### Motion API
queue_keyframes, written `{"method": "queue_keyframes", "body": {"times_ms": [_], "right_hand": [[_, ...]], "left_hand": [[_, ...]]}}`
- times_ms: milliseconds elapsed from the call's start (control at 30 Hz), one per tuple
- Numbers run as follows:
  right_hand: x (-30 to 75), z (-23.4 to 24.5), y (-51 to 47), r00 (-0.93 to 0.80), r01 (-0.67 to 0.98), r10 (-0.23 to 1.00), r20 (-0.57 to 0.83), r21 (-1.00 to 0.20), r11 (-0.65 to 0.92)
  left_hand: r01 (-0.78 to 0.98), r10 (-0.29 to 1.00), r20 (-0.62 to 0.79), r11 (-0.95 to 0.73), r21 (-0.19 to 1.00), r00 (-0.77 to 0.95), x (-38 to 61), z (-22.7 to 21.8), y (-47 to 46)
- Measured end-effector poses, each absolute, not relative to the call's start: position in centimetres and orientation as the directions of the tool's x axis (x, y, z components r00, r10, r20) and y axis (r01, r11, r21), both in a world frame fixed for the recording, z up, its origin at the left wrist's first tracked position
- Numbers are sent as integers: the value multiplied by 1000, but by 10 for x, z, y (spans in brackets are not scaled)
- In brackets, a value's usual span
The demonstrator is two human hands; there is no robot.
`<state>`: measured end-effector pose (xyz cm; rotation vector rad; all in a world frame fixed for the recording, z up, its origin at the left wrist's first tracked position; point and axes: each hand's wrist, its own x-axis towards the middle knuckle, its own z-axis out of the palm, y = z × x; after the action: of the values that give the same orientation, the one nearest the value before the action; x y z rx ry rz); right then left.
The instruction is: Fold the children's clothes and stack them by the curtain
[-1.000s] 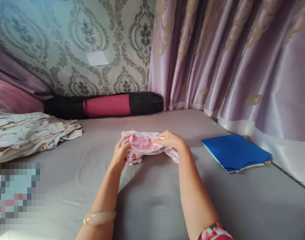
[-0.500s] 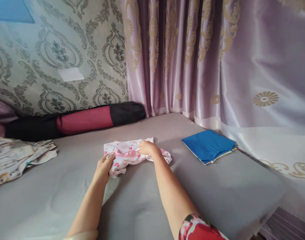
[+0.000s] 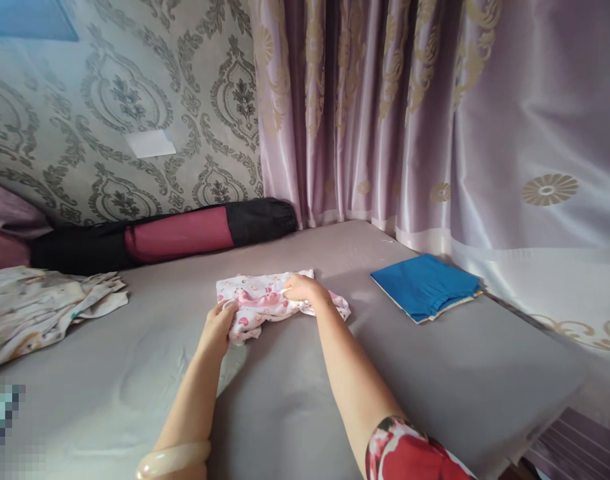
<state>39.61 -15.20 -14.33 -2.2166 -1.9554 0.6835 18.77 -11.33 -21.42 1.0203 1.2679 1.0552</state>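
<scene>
A small white garment with pink hearts [image 3: 257, 297] lies crumpled on the grey bed sheet [image 3: 295, 393] ahead of me. My left hand [image 3: 219, 325] grips its left edge with curled fingers. My right hand [image 3: 305, 290] pinches the cloth near its top middle, close to a pink trim. Part of the garment sticks out to the right of my right wrist. A pale bangle sits on my left forearm and a red flowered sleeve covers my right upper arm.
A folded blue cloth [image 3: 425, 285] lies at the right by the lilac curtains [image 3: 435, 120]. A black and red rolled bag [image 3: 175, 233] rests against the patterned wall. A printed pale cloth pile [image 3: 39, 310] is at the left. The bed's edge drops at lower right.
The garment, lifted and bunched between both hands a second ago, now lies lower and flatter on the sheet. The view has swung right, then slightly back.
</scene>
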Motion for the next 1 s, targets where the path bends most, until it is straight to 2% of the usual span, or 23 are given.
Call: {"method": "queue_keyframes", "body": {"times_ms": [600, 1000], "right_hand": [[404, -152, -149, 79, 871, 961, -266, -450, -197], [412, -161, -144, 34, 854, 964, -263, -493, -165]], "left_hand": [[2, 967, -253, 253, 967, -14, 190, -209, -116], [11, 961, -276, 276, 961, -20, 191, -208, -115]]}}
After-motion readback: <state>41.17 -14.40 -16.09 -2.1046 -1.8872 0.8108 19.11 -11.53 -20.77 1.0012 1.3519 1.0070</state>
